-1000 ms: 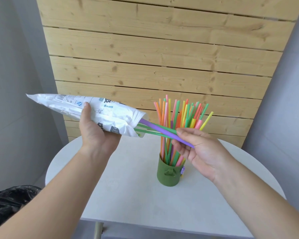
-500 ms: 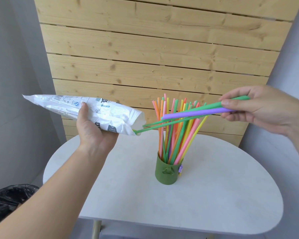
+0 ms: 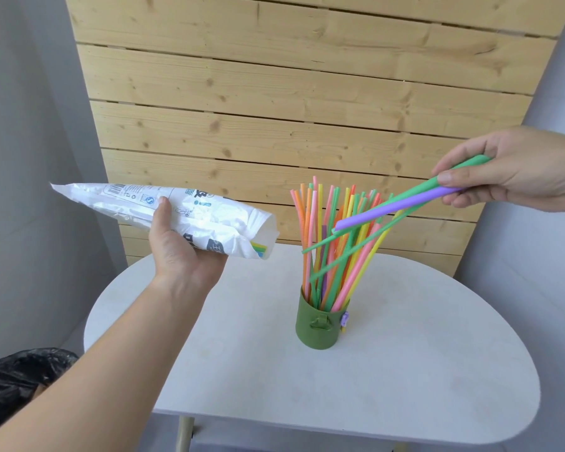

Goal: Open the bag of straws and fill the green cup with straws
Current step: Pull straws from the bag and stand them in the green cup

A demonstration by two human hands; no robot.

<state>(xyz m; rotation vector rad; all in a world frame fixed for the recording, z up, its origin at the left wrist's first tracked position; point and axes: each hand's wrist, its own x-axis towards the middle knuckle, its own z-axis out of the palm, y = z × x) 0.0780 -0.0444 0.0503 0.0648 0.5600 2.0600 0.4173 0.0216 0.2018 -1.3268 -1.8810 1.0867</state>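
Left hand [image 3: 183, 252] grips the bag [image 3: 209, 212]; right hand [image 3: 519, 171] pinches straws [image 3: 388, 208], both raised.

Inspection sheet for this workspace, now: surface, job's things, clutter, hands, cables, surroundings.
Surface: white rounded table; the cup stands on it.
Job's things: green cup upright, packed with coloured straws; straw bag open, held in the air left of the cup, remaining straws showing at its mouth.
Clutter: nothing seen.
Hands: left hand grips the bag; right hand pinches purple and green straws, clear of the bag, over the cup's straws.
Cables: nothing seen.
Surroundings: wooden slat panel behind; grey walls; black plastic bag lower left.
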